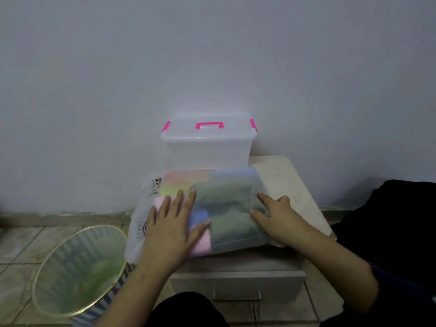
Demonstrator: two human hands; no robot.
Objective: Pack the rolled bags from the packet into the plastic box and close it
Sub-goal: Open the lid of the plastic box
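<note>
Translucent packet (226, 208) under both flat hands, left hand (173, 223), right hand (276, 217), no grip.

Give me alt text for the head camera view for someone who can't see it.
Two bare hands, left hand and right hand, rest flat on a translucent packet of pastel rolled bags lying on a small cabinet. Behind it stands a clear plastic box, lid shut, with pink handle and latches; a wastebasket sits at floor left.

Printed markings on the packet (205, 208): dark lettering near its far left corner (157, 185) and a second dark print along its left edge (140, 228), running sideways. Both are blurred, and no letter, brand or number can be read on either.
</note>
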